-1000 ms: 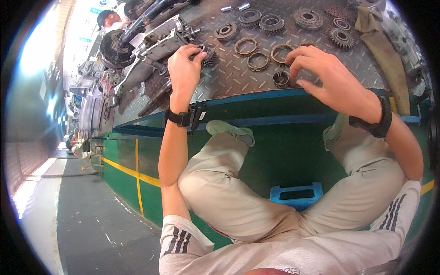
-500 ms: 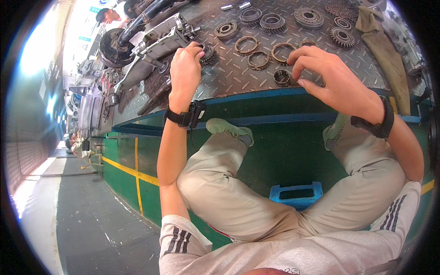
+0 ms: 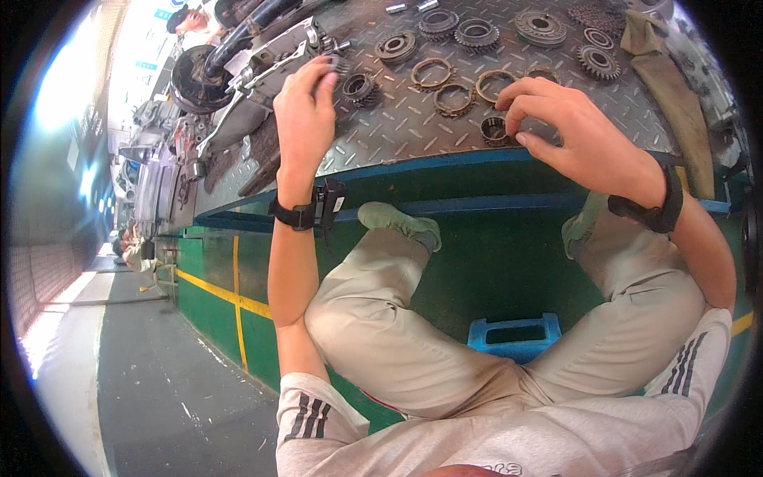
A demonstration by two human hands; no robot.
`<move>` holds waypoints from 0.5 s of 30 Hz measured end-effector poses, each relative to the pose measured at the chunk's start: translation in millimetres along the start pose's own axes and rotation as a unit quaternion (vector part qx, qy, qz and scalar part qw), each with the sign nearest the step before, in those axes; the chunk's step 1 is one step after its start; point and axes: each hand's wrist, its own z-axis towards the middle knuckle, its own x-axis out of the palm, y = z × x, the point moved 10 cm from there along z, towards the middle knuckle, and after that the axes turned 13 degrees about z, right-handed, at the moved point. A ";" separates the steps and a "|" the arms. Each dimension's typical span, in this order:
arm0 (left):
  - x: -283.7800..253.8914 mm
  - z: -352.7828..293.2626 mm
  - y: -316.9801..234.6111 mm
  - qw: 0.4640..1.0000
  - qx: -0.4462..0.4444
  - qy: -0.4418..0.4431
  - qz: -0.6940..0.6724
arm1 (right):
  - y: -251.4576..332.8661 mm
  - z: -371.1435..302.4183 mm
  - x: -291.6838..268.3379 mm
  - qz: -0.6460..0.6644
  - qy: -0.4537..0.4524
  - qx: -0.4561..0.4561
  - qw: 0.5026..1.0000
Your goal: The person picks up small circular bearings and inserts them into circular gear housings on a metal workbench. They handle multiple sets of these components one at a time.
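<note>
My left hand point(image 3: 305, 111) is bent at the fingertips beside the end of an aluminium gearbox housing point(image 3: 290, 56). Its thumb and fingers close on a small grey toothed part point(image 3: 337, 65), mostly hidden by them. Just right of it a dark gear point(image 3: 360, 89) stands on the metal plate. My right hand point(image 3: 560, 119) hovers with fingers curled and thumb apart, nothing between them. Close to its thumb sits a small cage-like ring point(image 3: 493, 131). Brass-coloured toothed rings point(image 3: 432, 74) point(image 3: 454, 100) point(image 3: 494, 84) lie flat between my hands.
Farther back are several gears point(image 3: 477, 35), a hub-like gear point(image 3: 540, 29) and two small metal cylinders point(image 3: 427, 5). An olive cloth point(image 3: 668, 95) hangs over the right edge of the tread-plate bench point(image 3: 413, 147). A person point(image 3: 191, 22) is at the far left.
My left hand has moved up and left, off the dark gear, which now shows whole, with a toothed part at the fingertips. My right hand has barely moved.
</note>
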 end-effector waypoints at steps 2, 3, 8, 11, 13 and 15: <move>5.9 -6.0 -32.2 0.988 0.118 0.085 -0.053 | 1.1 2.9 2.3 0.004 0.002 -0.004 1.000; 22.9 -17.0 -33.1 0.973 0.142 0.173 -0.060 | 0.7 3.2 6.0 0.014 0.007 -0.006 1.000; 26.2 -19.9 -21.4 0.965 0.080 0.233 -0.089 | 2.9 9.6 12.9 0.004 0.023 -0.021 1.000; 32.5 -10.9 -3.4 0.982 0.105 0.153 0.038 | -1.8 11.8 10.5 0.022 0.025 -0.005 0.999; 42.5 -17.2 4.4 0.974 0.099 0.154 0.134 | -0.5 11.2 11.0 0.018 0.022 -0.007 1.000; 48.4 -16.1 6.2 0.974 0.098 0.153 0.135 | 0.8 13.4 10.3 0.021 0.032 0.007 0.999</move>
